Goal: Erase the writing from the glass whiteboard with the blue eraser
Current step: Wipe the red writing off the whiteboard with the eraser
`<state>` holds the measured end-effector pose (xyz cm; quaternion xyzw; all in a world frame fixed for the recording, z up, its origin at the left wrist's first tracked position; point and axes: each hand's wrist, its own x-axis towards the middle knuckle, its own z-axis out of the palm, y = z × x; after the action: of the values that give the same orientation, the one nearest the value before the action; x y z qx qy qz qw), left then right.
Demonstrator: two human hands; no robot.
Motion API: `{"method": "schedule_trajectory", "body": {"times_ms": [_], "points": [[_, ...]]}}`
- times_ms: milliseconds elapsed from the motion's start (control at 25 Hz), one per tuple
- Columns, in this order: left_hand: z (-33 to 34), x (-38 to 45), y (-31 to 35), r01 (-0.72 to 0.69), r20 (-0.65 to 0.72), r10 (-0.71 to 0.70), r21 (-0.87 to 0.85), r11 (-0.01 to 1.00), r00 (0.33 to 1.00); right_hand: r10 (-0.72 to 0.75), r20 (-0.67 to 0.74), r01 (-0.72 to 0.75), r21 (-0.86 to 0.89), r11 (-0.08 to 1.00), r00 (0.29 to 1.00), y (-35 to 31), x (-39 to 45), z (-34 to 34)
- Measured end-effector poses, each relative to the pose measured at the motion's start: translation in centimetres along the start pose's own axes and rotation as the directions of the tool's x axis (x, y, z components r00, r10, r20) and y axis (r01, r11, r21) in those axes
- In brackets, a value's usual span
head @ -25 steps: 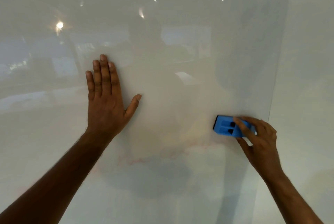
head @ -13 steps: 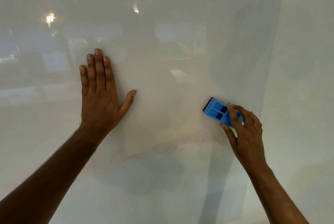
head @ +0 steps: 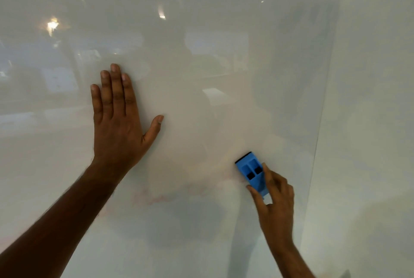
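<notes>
Glossy and pale, the glass whiteboard [head: 201,31] fills the view, mirroring ceiling lights, and ends at an edge on the right beside a plain wall [head: 369,120]. Low on the board and right of centre, the blue eraser [head: 252,172] lies pressed flat to the glass, its long axis running from upper left to lower right. The right hand [head: 274,201] sits below and right of it, fingers and thumb closed on its lower end. Faint reddish writing [head: 170,197] trails leftward from the eraser, so the next wipe probably runs left and down. The left hand [head: 118,120], farther off, rests open and flat on the glass, holding nothing.
</notes>
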<state>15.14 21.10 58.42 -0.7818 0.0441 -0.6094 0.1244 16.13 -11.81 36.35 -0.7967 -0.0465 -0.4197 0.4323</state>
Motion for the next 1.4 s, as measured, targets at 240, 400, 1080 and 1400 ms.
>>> {"method": "schedule_trajectory", "body": {"times_ms": [240, 400, 1080, 1400], "points": [[0.1, -0.2, -0.7, -0.032, -0.013, 0.032, -0.037, 0.999, 0.999, -0.286, 0.075, 0.295, -0.208, 0.933, 0.955, 1.6, 0.4, -0.5], [0.2, -0.3, -0.9, -0.047, -0.013, 0.047, -0.023, 0.999, 0.999, 0.151, -0.058, -0.145, 0.094, 0.985, 0.987, 1.9, 1.8, -1.7], [0.5, -0.7, -1.1, -0.064, -0.028, 0.064, -0.01, 0.998, 0.998, -0.092, 0.057, 0.096, -0.064, 0.993, 0.994, 0.0, -0.5, 0.5], [0.4, -0.6, -0.8, -0.051, -0.032, 0.05, -0.018, 0.999, 0.998, -0.429, 0.055, 0.431, -0.189, 0.882, 0.902, -7.4, 2.5, 3.0]]}}
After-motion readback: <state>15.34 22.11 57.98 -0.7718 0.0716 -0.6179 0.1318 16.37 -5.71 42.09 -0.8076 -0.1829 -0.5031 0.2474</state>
